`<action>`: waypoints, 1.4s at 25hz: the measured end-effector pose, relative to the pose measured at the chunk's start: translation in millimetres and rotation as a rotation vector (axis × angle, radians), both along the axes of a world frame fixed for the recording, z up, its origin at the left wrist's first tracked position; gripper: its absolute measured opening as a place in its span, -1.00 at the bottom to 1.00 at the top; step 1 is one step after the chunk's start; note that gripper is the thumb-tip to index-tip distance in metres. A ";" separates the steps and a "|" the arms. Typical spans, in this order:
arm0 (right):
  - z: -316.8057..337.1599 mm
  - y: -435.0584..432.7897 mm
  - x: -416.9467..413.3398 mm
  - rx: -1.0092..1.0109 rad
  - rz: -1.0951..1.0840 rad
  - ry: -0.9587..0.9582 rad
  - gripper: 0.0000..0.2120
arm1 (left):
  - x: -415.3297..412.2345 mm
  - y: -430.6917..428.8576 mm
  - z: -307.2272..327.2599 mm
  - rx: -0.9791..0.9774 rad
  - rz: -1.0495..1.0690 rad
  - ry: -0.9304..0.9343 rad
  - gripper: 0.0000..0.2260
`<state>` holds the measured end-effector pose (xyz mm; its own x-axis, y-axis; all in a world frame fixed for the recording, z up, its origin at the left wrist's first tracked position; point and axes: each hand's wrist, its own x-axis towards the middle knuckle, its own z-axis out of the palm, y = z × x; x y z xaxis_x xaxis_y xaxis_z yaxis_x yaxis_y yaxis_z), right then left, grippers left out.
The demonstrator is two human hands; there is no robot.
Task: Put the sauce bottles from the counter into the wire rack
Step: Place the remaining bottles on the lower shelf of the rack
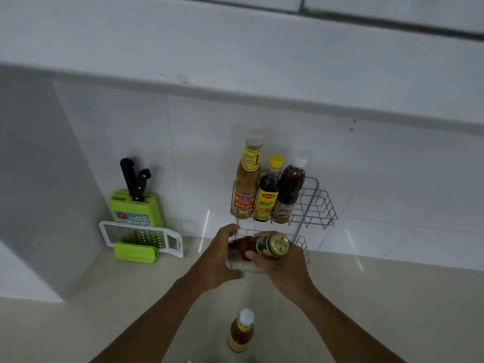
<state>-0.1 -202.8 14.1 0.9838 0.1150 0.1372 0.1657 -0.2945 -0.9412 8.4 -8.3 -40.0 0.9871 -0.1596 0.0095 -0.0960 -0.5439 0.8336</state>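
A two-tier wire rack stands against the tiled wall. Its upper tier holds three bottles at the left: a tall tan sauce bottle, a dark bottle with a yellow cap and a dark red bottle with a white cap. At the lower tier, my right hand grips a jar with a gold lid, tilted toward me. My left hand reaches in beside it at a red-brown container; whether it grips that is unclear. An orange sauce bottle with a white cap stands on the beige counter near me.
A green knife block with two black-handled knives stands at the left by the wall. A white grater with a green holder leans in front of it. A white ledge runs above the tiles.
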 end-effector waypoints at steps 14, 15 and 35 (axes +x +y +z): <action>-52.7 27.5 74.4 -0.282 0.051 0.067 -0.68 | 40.7 -0.2 -61.2 -0.083 0.178 0.503 -0.32; -55.7 28.7 79.7 -0.310 0.070 0.078 -0.69 | 41.9 2.2 -66.7 -0.098 0.175 0.504 -0.29; -78.4 47.8 107.2 -0.441 0.099 0.168 -0.52 | 28.2 10.7 -61.7 -0.155 0.125 0.514 -0.35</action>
<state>107.1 -155.1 -64.4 0.9696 0.2211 -0.1053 0.0699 -0.6618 -0.7464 36.6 2.3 -101.6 0.8822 -0.0757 -0.4647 0.4022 -0.3919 0.8275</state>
